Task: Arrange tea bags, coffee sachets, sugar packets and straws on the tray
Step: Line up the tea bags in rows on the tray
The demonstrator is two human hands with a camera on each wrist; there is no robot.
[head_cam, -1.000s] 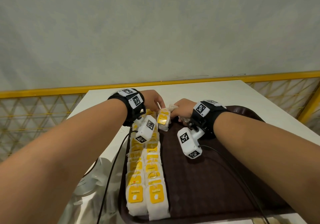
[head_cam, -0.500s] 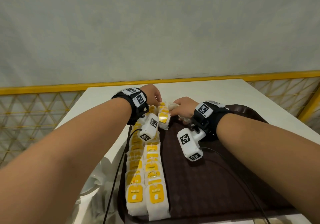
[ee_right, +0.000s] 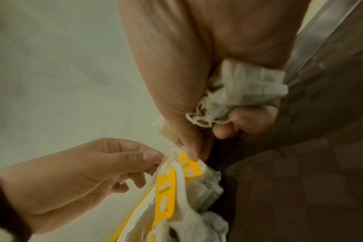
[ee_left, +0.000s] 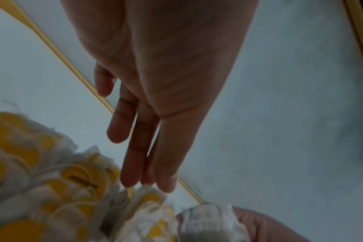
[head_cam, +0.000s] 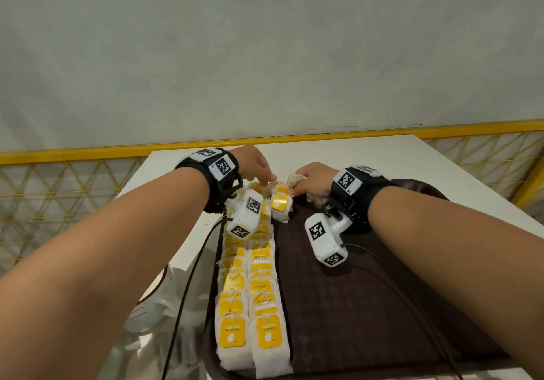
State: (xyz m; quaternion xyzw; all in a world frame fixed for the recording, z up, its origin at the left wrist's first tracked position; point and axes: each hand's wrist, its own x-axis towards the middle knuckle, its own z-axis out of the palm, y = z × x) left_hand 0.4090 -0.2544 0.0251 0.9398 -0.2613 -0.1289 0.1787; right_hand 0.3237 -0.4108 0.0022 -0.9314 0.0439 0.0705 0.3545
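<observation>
A dark brown tray (head_cam: 368,306) lies on the white table. Two rows of white tea bags with yellow tags (head_cam: 253,291) run along its left side. At the far end of the rows one more tea bag (head_cam: 279,207) stands tilted. My left hand (head_cam: 259,170) pinches its top edge with thumb and fingertips (ee_left: 133,180). My right hand (head_cam: 312,179) pinches the same bag's top (ee_right: 189,165) with thumb and forefinger. Its other fingers curl round a bunch of spare tea bags (ee_right: 249,88) in the palm. No coffee sachets, sugar packets or straws are in view.
The white table (head_cam: 353,153) ends at a yellow mesh railing (head_cam: 59,156) before a grey wall. Black cables (head_cam: 182,291) trail from both wrist cameras over the tray and the table's left edge. A clear plastic wrapper (head_cam: 153,306) lies left of the tray.
Both hands have stayed at the far end of the tea bag rows. The tagged tea bag between them has shifted slightly and now stands against the end of the right row.
</observation>
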